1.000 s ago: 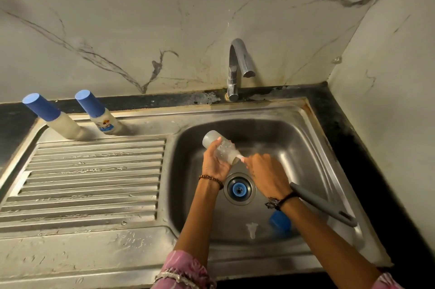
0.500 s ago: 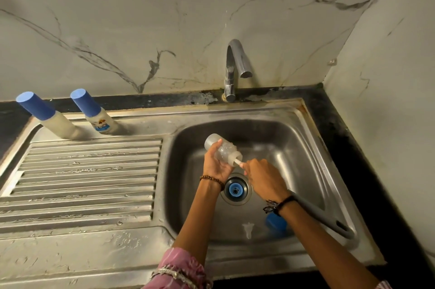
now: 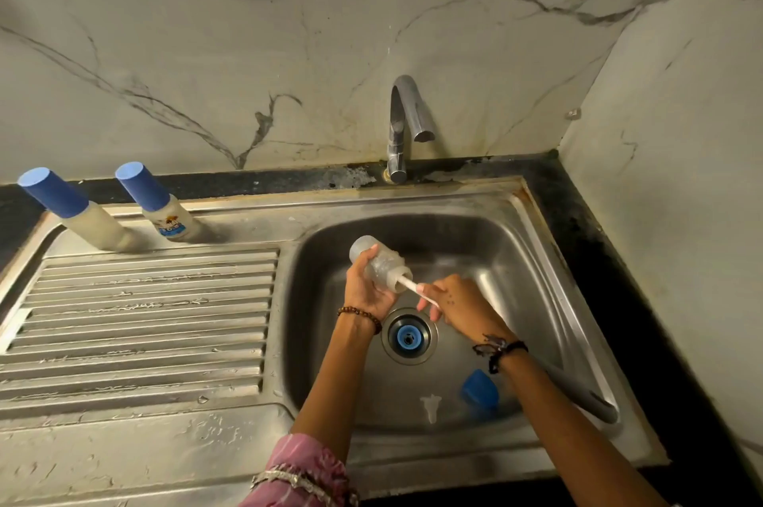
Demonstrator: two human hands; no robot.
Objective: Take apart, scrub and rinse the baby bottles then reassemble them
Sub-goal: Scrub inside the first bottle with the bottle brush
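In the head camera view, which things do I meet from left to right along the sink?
Plain capped bottle → capped bottle with a picture label → open bottle gripped by the left hand → right hand on the brush → grey handle.

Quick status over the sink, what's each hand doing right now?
Left hand grips clear bottle over the basin. Right hand holds brush handle, brush inside bottle. Blue cap and teat lie in sink. Nothing blocking.

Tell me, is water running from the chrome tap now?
No, the curved chrome tap shows no stream falling into the steel sink basin below it.
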